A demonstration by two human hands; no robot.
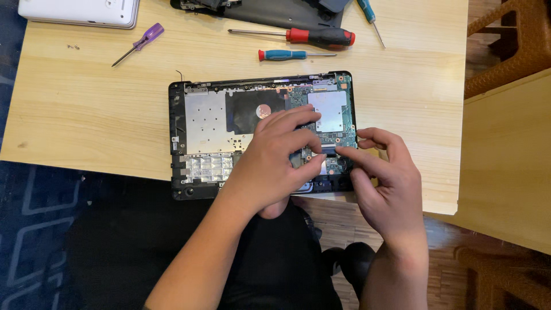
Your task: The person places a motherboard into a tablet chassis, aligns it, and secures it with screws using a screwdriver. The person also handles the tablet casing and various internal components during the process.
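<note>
Head view | left hand (pixel 270 166) flat on opened black plastic laptop base (pixel 261 135), holding nothing | right hand (pixel 384 183) grip narrow, fingertip on green circuit board (pixel 336 138) beside it | risk: sideways pressure may crack connector | pale wooden tabletop (pixel 86 103) beneath.

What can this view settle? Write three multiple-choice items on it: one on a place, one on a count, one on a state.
1. Where does the purple screwdriver lie?
A. left of the opened laptop base
B. inside it
C. on the floor

2. How many screwdrivers lie on the wooden table?
A. two
B. four
C. six

3. How is the laptop base?
A. closed
B. opened, circuit board bare
C. wrapped

Answers:
1 A, it lies towards the table's far left.
2 B, purple, red-and-black, two blue-handled.
3 B, both hands, left hand and right hand, work on exposed parts.
</note>
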